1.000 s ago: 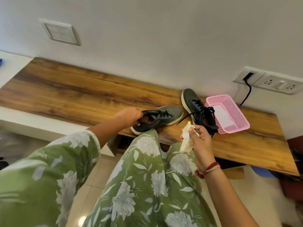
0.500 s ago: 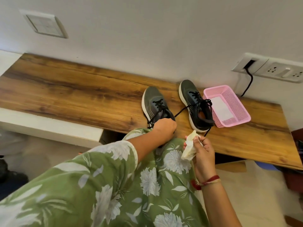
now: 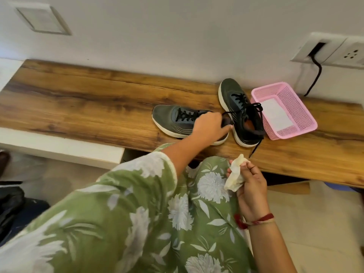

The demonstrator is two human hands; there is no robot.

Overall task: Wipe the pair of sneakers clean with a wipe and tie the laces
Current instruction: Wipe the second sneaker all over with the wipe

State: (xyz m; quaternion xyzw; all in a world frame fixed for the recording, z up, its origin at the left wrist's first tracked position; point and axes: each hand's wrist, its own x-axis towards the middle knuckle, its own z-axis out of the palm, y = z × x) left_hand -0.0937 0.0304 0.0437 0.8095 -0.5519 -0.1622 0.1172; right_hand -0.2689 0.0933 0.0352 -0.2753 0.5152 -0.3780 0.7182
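Mid-frame, the left hand (image 3: 211,127) clasps its grip round one sneaker (image 3: 173,120) at the heel on the tabletop (image 3: 78,107); lower right, the right hand (image 3: 251,186) clutches a crumpled wipe (image 3: 233,177).

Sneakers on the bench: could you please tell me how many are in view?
2. The left sneaker, heel gripped by the left hand; the right sneaker, beside the pink basket. None appears hidden.

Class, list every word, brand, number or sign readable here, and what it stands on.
No text can be read.
Dark grey lace-up sneaker beside the pink mesh plastic basket: no legible brand.
Other dark grey sneaker: likewise.
White sheet in the basket: looks blank.
White wall socket plate: no lettering shows.
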